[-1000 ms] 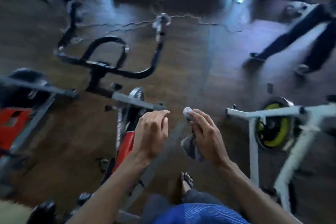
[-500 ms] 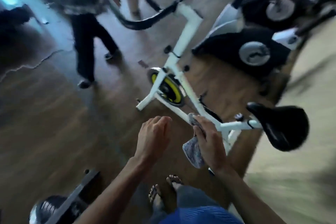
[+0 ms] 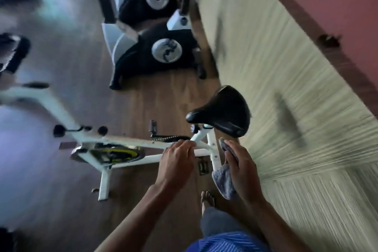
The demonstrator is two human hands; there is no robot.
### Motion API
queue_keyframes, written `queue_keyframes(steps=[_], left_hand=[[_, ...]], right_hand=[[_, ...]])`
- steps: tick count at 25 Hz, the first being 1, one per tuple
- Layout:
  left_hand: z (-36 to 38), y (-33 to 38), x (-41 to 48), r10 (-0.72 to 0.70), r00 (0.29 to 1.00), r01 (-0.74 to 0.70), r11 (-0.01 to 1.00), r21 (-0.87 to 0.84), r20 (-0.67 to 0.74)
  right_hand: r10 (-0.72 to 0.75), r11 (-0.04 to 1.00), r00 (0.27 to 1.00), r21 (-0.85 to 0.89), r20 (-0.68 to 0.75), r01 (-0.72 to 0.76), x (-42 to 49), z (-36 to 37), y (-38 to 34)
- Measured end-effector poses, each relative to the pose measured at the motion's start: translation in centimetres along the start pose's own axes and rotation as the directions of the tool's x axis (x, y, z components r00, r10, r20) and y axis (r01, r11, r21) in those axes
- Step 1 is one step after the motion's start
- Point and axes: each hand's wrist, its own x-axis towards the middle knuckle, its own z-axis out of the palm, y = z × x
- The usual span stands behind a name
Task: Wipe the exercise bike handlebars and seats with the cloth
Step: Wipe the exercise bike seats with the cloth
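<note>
Cloth [image 3: 224,180] hangs pinched in the right hand [image 3: 243,168] at lower centre, just below the black seat [image 3: 223,111] — not yet touching it; left hand [image 3: 176,161] loosely curled, empty; wiping this white bike [image 3: 126,143] looks unstarted — handlebars out of view.

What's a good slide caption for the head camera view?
Right hand holding grey cloth near white bike's black saddle.

1. We're in a gym or fitness room.
2. We see a white spin bike [image 3: 114,145] with a black saddle [image 3: 223,110] and a yellow-rimmed flywheel [image 3: 114,154].
3. Two black upright exercise bikes [image 3: 155,47] stand behind it.
4. Wood-look floor [image 3: 153,96], pale mat [image 3: 286,108] alongside.
</note>
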Motion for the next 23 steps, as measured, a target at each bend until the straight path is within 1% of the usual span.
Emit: queue_keyframes(steps=[3, 5, 8, 10, 11, 13, 14, 16, 17, 18, 19, 21, 23], left_hand=[[2.9, 1.2, 5.8, 0.105, 0.988, -0.105, 0.994, -0.006, 0.109], [4.6, 1.8, 8.8, 0.163, 0.973, -0.166, 0.986, 0.001, 0.166], [6.8, 2.0, 12.6, 0.213, 0.939, -0.226, 0.974, 0.019, 0.270], [8.1, 1.5, 14.8, 0.302, 0.888, -0.317, 0.948, -0.013, 0.347], [8.9, 1.2, 16.0, 0.352, 0.856, -0.369, 0.929, -0.028, 0.380], [10.6, 0.4, 18.2, 0.448, 0.774, -0.471, 0.880, -0.067, 0.448], [11.4, -0.1, 19.2, 0.494, 0.729, -0.521, 0.849, -0.084, 0.474], [12.8, -1.2, 21.1, 0.576, 0.643, -0.611, 0.783, -0.116, 0.505], [13.1, -1.9, 21.9, 0.600, 0.627, -0.633, 0.764, -0.124, 0.497], [13.2, -3.1, 22.3, 0.605, 0.627, -0.635, 0.762, -0.128, 0.491], [13.0, -3.9, 22.6, 0.600, 0.642, -0.623, 0.771, -0.130, 0.478], [12.5, -6.4, 22.6, 0.571, 0.709, -0.578, 0.807, -0.124, 0.415], [11.7, -9.3, 21.9, 0.536, 0.780, -0.523, 0.842, -0.136, 0.322]], right_hand=[[0.061, 0.997, 0.989, -0.040, -0.135, -0.067, 3.0, -0.8, 2.6], [0.128, 0.990, 0.972, -0.037, -0.199, -0.138, 4.2, -0.8, 3.9], [0.242, 0.967, 0.921, 0.000, -0.305, -0.254, 5.2, 0.3, 5.5], [0.328, 0.938, 0.855, 0.032, -0.402, -0.345, 5.5, 1.7, 6.1], [0.375, 0.917, 0.807, 0.059, -0.457, -0.393, 5.7, 2.7, 6.3], [0.444, 0.877, 0.684, 0.125, -0.579, -0.463, 6.4, 5.1, 6.5], [0.437, 0.872, 0.635, 0.129, -0.637, -0.472, 6.8, 6.4, 6.6], [0.386, 0.873, 0.583, 0.078, -0.715, -0.482, 7.7, 8.7, 6.7], [0.355, 0.877, 0.583, 0.044, -0.730, -0.479, 8.2, 9.5, 6.8], [0.320, 0.883, 0.589, 0.008, -0.742, -0.469, 8.6, 10.4, 6.8], [0.272, 0.892, 0.597, -0.034, -0.755, -0.450, 9.1, 11.0, 6.5], [0.173, 0.909, 0.644, -0.131, -0.746, -0.396, 9.7, 12.5, 6.0], [0.077, 0.918, 0.728, -0.236, -0.682, -0.319, 10.1, 14.5, 5.5]])
